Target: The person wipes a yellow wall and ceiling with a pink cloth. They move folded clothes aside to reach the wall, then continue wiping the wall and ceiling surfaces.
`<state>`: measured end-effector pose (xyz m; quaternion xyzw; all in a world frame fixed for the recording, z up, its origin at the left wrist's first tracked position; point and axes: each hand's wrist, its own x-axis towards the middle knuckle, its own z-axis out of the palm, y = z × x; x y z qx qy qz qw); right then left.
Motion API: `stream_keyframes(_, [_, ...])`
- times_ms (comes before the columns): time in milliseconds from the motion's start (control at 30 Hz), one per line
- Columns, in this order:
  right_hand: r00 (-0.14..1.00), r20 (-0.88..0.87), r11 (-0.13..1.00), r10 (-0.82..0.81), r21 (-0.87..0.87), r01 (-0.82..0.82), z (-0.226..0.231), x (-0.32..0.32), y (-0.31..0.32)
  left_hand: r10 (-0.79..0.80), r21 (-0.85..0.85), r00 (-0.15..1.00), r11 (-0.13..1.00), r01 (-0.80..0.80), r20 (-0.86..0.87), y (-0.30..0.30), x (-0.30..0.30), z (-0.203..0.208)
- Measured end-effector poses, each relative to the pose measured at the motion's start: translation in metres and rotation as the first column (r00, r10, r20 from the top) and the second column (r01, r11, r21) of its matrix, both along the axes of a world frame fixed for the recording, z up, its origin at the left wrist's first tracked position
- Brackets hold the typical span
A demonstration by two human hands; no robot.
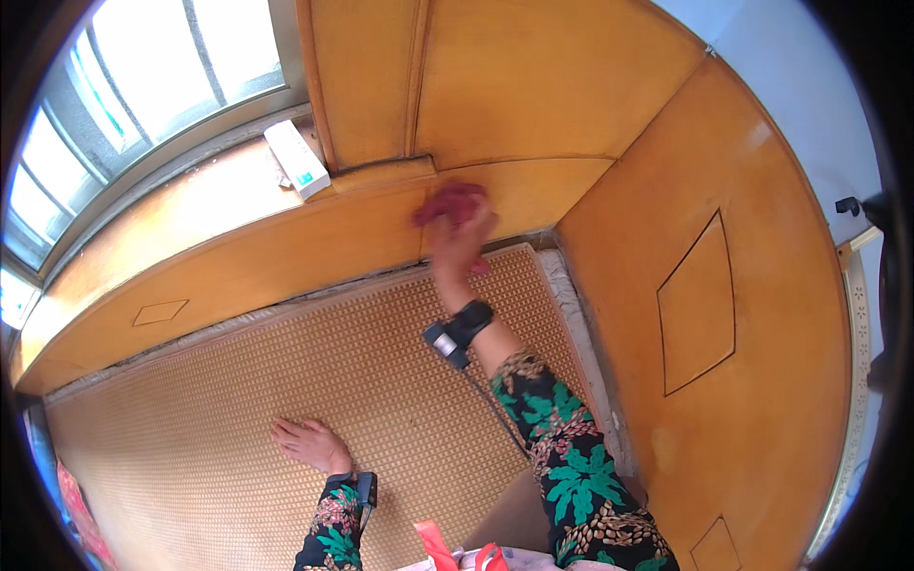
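Observation:
A dark red cloth [443, 205] is bunched under my right hand [464, 238], which presses it against the yellow-brown wood panel [524, 195] below the ledge. A loose end of the cloth hangs beneath my palm. My left hand [311, 445] lies flat on the woven tan mat [228, 381], holding nothing, its fingers stretched out to the left. Each wrist wears a black strap with a small dark box and a cable.
On the window ledge [190, 200] stands a white box [297, 159]. A barred window [162, 67] is at the upper left. Wood panelling [762, 285] rises close along my right. Red fabric [76, 500] shows at the lower left edge.

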<state>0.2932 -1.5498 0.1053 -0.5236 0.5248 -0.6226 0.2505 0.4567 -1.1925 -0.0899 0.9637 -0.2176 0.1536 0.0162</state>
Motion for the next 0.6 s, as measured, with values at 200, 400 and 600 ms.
stream_keyframes(200, [0.983,-0.107,0.982,0.152,-0.098,-0.163,0.011,0.052,0.032,-0.005,-0.024,1.0,1.0,0.005,-0.024,0.0,0.0,0.0])
stream_keyframes(400, [0.94,0.165,0.954,-0.299,0.047,0.295,0.023,-0.055,-0.061,0.006,-0.038,0.996,0.999,-0.009,-0.084,0.002,0.0,-0.001])
stream_keyframes(600, [0.996,-0.042,0.994,0.083,-0.061,-0.086,0.023,-0.026,-0.014,0.002,-0.056,0.996,0.998,-0.007,-0.089,-0.002,-0.001,0.002])
